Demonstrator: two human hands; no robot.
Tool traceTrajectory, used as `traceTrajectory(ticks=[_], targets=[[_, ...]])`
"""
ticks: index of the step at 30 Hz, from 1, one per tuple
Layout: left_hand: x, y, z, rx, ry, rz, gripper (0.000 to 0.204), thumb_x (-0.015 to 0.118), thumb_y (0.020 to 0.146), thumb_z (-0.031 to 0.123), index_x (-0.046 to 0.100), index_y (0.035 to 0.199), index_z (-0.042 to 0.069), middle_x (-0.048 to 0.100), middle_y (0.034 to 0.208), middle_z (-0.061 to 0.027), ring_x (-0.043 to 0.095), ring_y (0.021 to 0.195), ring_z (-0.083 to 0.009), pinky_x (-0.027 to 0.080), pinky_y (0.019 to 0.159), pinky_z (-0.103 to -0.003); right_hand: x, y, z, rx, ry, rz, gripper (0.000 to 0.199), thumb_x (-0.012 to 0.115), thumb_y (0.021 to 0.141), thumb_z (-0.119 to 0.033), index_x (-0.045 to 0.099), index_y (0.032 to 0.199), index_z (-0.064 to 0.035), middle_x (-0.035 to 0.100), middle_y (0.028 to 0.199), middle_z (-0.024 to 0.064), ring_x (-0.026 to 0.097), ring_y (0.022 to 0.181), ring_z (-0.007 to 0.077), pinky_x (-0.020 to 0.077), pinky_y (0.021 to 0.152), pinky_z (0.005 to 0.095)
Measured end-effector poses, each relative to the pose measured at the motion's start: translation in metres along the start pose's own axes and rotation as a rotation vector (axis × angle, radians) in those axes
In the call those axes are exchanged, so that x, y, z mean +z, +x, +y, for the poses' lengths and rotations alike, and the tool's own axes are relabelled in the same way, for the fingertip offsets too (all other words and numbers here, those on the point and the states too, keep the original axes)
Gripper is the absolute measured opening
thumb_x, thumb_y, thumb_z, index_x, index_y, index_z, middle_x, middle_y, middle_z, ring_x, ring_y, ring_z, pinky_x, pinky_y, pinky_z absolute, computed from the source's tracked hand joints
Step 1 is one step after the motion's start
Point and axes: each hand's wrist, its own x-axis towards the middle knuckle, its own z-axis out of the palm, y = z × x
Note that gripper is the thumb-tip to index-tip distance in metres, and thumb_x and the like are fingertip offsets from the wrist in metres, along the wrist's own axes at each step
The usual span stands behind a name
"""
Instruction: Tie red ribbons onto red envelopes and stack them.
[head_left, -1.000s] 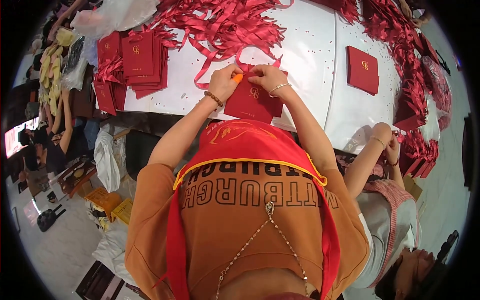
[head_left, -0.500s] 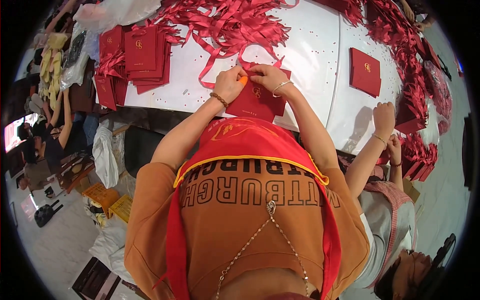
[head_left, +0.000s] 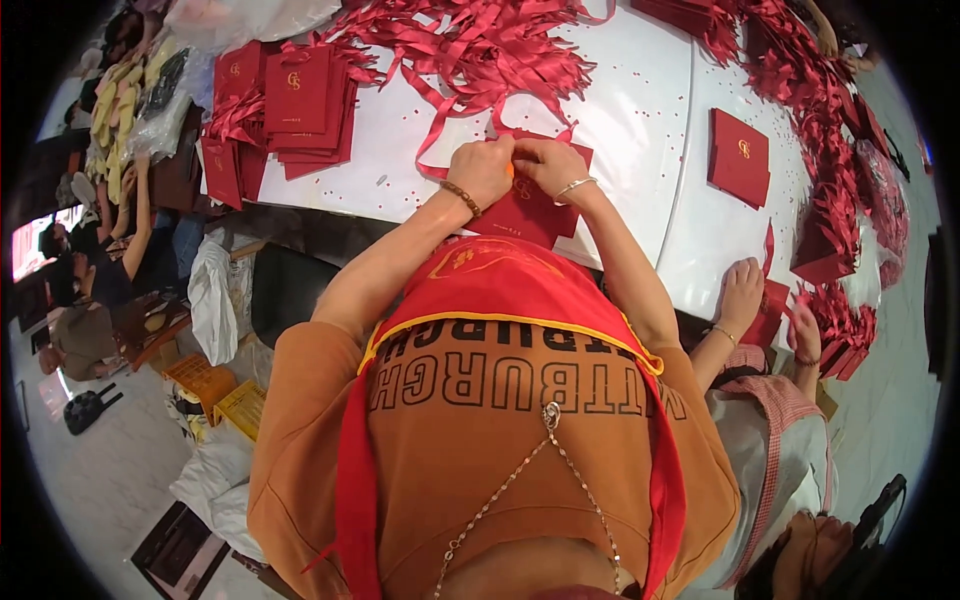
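Both hands have closed in since a moment ago: the left hand [head_left: 484, 170] and right hand [head_left: 548, 165] now pinch together a small orange tool [head_left: 510, 170] at the top edge of the flat dark-red card folder [head_left: 527, 208]. The folder lies on the white table [head_left: 630, 120] just before the person, a red satin ribbon [head_left: 450, 120] looping up from it, and beside them a co-worker's hand [head_left: 741, 292] has dropped flat onto the table edge.

A stack of red folders [head_left: 300, 105] lies upper left; a lone red folder [head_left: 740, 155] right; perhaps yellow crates [head_left: 220, 395] lower left.

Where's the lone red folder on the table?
Head view, right side: the lone red folder lies flat on the white table, right of both hands, beside the ribbon heap.
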Motion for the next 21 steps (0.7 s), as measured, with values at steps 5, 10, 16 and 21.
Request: traceTrajectory(ticks=[5, 10, 16, 21], targets=[[-0.012, 0.006, -0.019, -0.283, -0.537, -0.164, 0.018, 0.061, 0.074, 0.018, 0.054, 0.078, 0.002, 0.059, 0.062, -0.0114, 0.059, 0.058, -0.0212, 0.045, 0.053, -0.033, 0.001, -0.006, -0.001, -0.063, 0.176, 0.063, 0.024, 0.057, 0.077, -0.026, 0.058, 0.098, -0.0151, 0.063, 0.083, 0.0077, 0.059, 0.081, 0.0256, 0.0441, 0.068, 0.0374], [-0.034, 0.030, -0.041, -0.081, -0.234, -0.339, 0.024, 0.060, 0.075, 0.028, 0.061, 0.075, 0.005, 0.060, 0.069, -0.0072, 0.058, 0.064, -0.0207, 0.043, 0.057, -0.033, 0.005, -0.025, -0.022, -0.187, -0.409, 0.266, 0.017, 0.060, 0.074, -0.027, 0.055, 0.087, -0.0166, 0.060, 0.067, 0.0011, 0.056, 0.064, 0.0194, 0.0305, 0.062, 0.0367], [-0.034, 0.061, -0.056, 0.369, -0.056, -0.823, 0.030, 0.051, 0.073, 0.038, 0.067, 0.079, 0.013, 0.063, 0.076, -0.0095, 0.057, 0.076, -0.0244, 0.041, 0.071, -0.036, 0.014, -0.029, -0.026, -0.344, -0.385, 0.425, 0.008, 0.060, 0.074, -0.025, 0.059, 0.077, -0.0173, 0.058, 0.064, -0.0014, 0.053, 0.062, 0.0154, 0.0288, 0.063, 0.0337], [-0.021, 0.073, -0.050, 0.089, -0.408, -1.068, 0.017, 0.060, 0.067, 0.018, 0.062, 0.068, 0.001, 0.058, 0.079, -0.0061, 0.054, 0.077, -0.0160, 0.040, 0.070, -0.030, 0.012, -0.030, -0.024, -0.345, -0.340, 0.405, 0.010, 0.060, 0.075, -0.025, 0.061, 0.080, -0.0164, 0.058, 0.065, -0.0007, 0.053, 0.062, 0.0157, 0.0286, 0.062, 0.0322]])
